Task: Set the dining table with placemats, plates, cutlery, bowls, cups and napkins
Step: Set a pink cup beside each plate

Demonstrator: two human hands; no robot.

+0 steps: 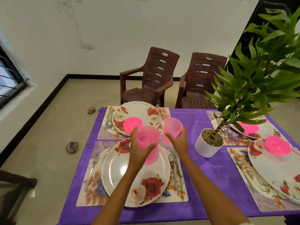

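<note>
My left hand (pixel 139 151) grips a pink plastic cup (pixel 148 140) and holds it above the near floral plate (pixel 123 172). My right hand (pixel 178 140) is wrapped around a second pink cup (pixel 172 127), which is between the two left placemats. A pink bowl (pixel 132 125) rests on the far left plate (pixel 138 113). A fork (pixel 93 168) lies left of the near plate, and a spoon and knife (pixel 176 169) lie on its right. On the right side two more plates carry pink bowls (pixel 278 146) (pixel 249 128).
A purple cloth (pixel 211 176) covers the table. A white pot with a leafy plant (pixel 209 143) stands mid-table, its leaves hanging over the right settings. Two brown plastic chairs (pixel 149 78) stand beyond the far edge. Small bundles lie on the floor at left.
</note>
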